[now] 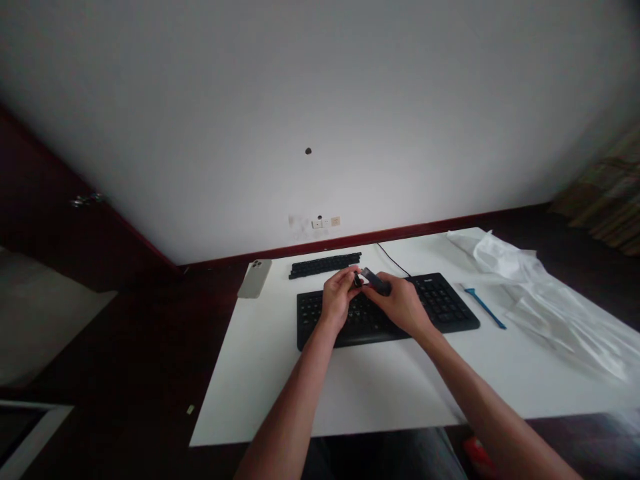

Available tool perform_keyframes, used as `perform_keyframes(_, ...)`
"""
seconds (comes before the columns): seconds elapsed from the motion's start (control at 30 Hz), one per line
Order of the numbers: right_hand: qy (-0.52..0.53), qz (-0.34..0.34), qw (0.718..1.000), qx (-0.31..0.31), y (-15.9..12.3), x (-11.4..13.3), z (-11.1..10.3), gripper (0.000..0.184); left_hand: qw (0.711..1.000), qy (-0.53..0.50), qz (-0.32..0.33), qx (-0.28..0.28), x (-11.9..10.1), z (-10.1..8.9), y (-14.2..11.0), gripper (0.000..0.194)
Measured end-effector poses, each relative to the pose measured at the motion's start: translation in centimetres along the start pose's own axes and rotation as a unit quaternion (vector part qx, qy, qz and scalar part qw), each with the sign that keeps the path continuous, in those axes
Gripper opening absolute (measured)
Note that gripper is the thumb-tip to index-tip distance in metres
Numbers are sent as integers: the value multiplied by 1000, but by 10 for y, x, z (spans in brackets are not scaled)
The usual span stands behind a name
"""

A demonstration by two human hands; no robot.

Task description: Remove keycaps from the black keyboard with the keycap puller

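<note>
Both hands meet above a black keyboard (350, 337) lying on a white table. My left hand (339, 293) pinches a small black piece, which looks like a keycap (357, 281), between thumb and fingers. Closed round a dark grey, flat-handled tool (376, 281) is my right hand (400, 301); the tool's tip points up and left, close to the keycap. Its exact kind is too small to tell. On the keyboard's left part some key positions look bare of caps. Behind it, rows of loose black keycaps (324, 265) lie lined up on the table.
A phone (255, 279) lies at the table's (260, 387) back left corner. Right of the keyboard are a blue stick-like tool (485, 308) and a crumpled white plastic sheet (555, 313). The keyboard's black cable (393, 259) runs over the back edge towards the wall.
</note>
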State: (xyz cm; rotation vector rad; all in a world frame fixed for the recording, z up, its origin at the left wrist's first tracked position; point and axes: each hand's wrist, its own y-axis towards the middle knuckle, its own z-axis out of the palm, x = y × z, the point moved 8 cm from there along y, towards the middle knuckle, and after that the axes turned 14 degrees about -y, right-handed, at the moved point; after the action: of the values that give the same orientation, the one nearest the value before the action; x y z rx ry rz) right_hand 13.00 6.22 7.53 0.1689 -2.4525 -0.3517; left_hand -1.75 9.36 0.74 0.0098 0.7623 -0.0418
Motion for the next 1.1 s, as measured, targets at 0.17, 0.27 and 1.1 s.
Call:
perform_keyframes(0.17, 127, -16, 990, 57, 45, -8, 6, 30, 999, 0, -47, -5, -12, -15, 5, 45)
perform_keyframes(0.27, 247, -2, 936, 252, 47, -3, 41, 35, 997, 20, -64, 32, -23, -20, 6, 39)
perform_keyframes(1.1, 255, -68, 954, 142, 11, 14, 50, 22, 994, 51, -95, 29, -28, -16, -4, 42)
